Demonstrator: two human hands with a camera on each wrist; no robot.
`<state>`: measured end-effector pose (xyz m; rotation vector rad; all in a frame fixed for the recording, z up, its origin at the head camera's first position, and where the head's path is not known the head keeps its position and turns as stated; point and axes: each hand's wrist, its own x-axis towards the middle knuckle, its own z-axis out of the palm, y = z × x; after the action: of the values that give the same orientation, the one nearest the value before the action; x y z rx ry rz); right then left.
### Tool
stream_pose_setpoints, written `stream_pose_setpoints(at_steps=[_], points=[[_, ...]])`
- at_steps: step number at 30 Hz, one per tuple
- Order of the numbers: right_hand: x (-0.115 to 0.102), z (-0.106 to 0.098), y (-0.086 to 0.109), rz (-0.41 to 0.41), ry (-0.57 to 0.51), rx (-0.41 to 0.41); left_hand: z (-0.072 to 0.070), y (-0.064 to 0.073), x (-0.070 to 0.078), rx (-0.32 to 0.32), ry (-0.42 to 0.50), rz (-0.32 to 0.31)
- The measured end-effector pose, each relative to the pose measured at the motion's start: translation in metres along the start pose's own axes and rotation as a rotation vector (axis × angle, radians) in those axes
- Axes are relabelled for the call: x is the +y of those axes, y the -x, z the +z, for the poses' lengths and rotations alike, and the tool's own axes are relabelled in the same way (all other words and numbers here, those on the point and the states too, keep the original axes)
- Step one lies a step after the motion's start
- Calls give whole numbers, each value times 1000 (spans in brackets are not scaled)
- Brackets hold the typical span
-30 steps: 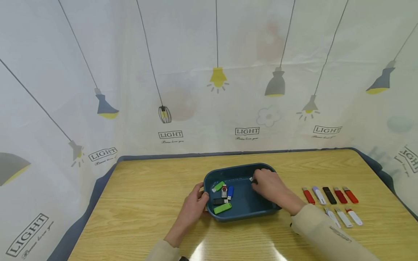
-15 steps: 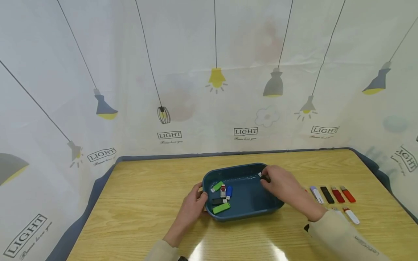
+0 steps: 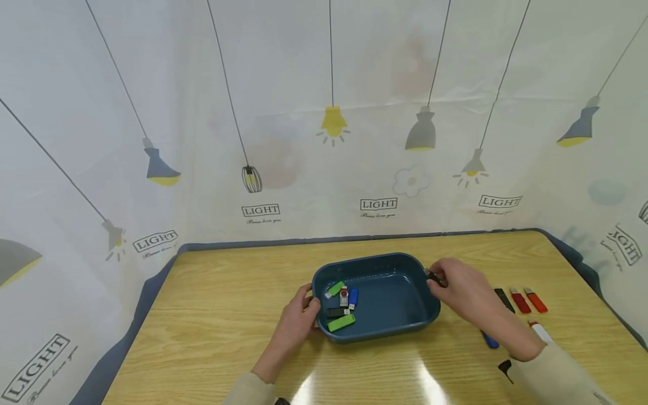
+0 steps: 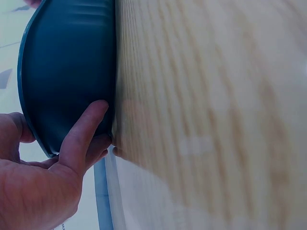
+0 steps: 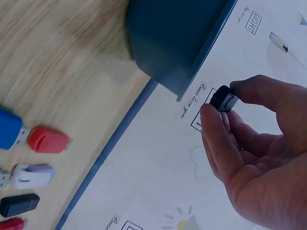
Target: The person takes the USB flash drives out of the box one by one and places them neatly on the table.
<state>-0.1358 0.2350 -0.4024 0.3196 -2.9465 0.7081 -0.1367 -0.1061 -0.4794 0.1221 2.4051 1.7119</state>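
Observation:
A dark blue rectangular tub [image 3: 390,306] stands on the table. My left hand [image 3: 295,315] grips its left end, fingers and thumb about the rim; the left wrist view shows this hand [image 4: 53,177] against the tub's outer wall. Just past the tub's right rim, my right hand [image 3: 463,289] pinches a black USB flash drive [image 5: 223,99] between thumb and fingertips, above the table. Inside the tub at its left lie a green drive [image 3: 341,323], another green one, a blue drive [image 3: 354,298], a black drive [image 3: 336,313] and a red-and-silver one [image 3: 344,296].
Right of the tub, several USB drives lie in rows, partly hidden by my right arm: a dark red drive [image 3: 520,301], an orange-red drive [image 3: 536,301], a black one [image 3: 504,300] and a blue one [image 3: 490,340]. A lamp-printed cloth [image 3: 304,140] hangs behind the table.
My right hand has carried the black USB flash drive rightward, from over the tub's inside to beyond its right rim. The left hand has kept its hold on the tub.

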Motion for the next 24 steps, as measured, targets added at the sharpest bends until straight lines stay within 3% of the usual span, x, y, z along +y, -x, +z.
stream_pose_setpoints(at_steps=[8,24], points=[[21,-13,17,8,-10,28,-1,1,0,-5,12,-3],[98,-45,49,197,43,-67,-1,1,-1,-16,47,3]])
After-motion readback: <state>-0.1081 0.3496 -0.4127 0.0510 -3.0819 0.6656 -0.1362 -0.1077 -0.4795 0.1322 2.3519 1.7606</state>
